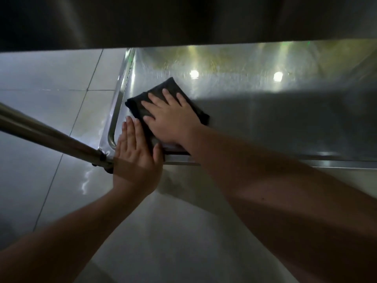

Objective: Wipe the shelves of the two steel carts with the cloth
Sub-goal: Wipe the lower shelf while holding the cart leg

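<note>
Both of my hands are down on the lower shelf of a steel cart, near its left front corner. My right hand lies flat with fingers spread on the dark folded cloth, pressing it to the steel; my left hand is also flat, fingers straight, resting at the corner rim with its thumb against the cloth's near edge. The cloth sits just beside the raised left lip of the shelf. I judge I am in the middle of wiping this shelf, working the corner. Next I would need steady downward pressure and long strokes to the right, since most of the shelf lies that way, under the dark upper shelf. The cart's leg slants in beside my left hand.
</note>
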